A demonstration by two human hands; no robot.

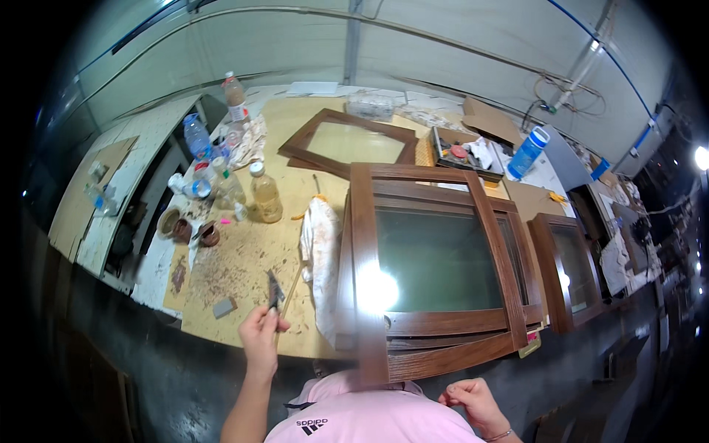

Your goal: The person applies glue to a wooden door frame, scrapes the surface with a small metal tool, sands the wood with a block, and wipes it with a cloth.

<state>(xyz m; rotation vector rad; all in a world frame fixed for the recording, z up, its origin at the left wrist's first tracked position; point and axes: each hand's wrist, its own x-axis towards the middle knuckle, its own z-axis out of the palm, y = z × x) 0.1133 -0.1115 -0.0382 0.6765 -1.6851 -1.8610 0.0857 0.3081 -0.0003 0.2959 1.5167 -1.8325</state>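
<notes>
My left hand (262, 336) is closed around the lower end of a small dark knife-like tool (275, 288); its exact kind is unclear. The tool points away from me above the stained yellowish board (244, 277). Close by lie a small grey block (224, 307) and a thin stick (292, 295). My right hand (476, 406) hangs low beside my body, apart from the table, with its fingers curled together; whatever they may hold is hidden. Between the hands, several brown wood-framed glass panels (436, 258) lie stacked, the top one overhanging the table's front edge.
A crumpled white cloth (321, 258) lies left of the stack. Stained cups (210, 235) and several bottles (266, 196) stand at the left. Farther back are another brown frame (325, 125), an open box of odds and ends (461, 151) and a blue bottle (527, 153). A smaller framed panel (569, 269) sits at right.
</notes>
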